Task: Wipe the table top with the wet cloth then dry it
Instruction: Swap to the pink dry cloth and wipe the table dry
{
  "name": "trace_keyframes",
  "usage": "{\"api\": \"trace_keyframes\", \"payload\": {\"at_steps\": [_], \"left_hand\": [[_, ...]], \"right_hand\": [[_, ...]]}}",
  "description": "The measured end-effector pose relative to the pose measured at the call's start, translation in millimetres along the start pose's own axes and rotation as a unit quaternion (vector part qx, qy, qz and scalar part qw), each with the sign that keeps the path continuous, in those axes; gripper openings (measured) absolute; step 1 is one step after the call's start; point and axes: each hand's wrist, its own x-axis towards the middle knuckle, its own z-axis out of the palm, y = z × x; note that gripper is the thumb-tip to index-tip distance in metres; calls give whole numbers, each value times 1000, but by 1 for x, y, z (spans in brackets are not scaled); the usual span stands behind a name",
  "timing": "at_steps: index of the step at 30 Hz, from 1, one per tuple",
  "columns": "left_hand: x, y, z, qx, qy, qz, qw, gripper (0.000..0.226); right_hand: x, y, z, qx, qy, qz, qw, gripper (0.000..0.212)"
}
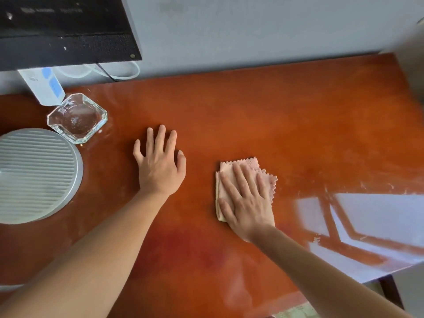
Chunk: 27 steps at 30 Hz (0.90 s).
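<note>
No writing can be read; the marks on the black device at the far left are blurred. The right hand lies flat on the folded pink cloth, fingers straight and close together, pressing it onto the orange table top. The left hand rests flat on the table left of the cloth, fingers spread. A glass ashtray and a round grey ribbed lid sit at the left.

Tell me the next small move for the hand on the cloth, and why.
Probably slide the right hand, pressing flat on the folded pink cloth, rightward across the glossy orange-brown table top. Whitish streaks show there, while the left hand rests flat on the wood, bracing.
</note>
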Motion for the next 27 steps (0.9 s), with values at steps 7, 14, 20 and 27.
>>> {"api": "trace_keyframes", "payload": {"at_steps": [7,14,20,27], "left_hand": [[-47,30,-3,-54,32,21,998,52],[-136,46,2,-28,10,9,1000,53],[-185,59,15,10,-30,15,999,60],[-188,58,20,12,-17,4,1000,62]], "right_hand": [[77,17,-16,-21,-3,48,999,68],[31,13,-11,-22,-17,7,1000,69],[-71,6,17,-1,-11,-33,999,64],[-56,12,14,-14,-13,-54,998,65]]}}
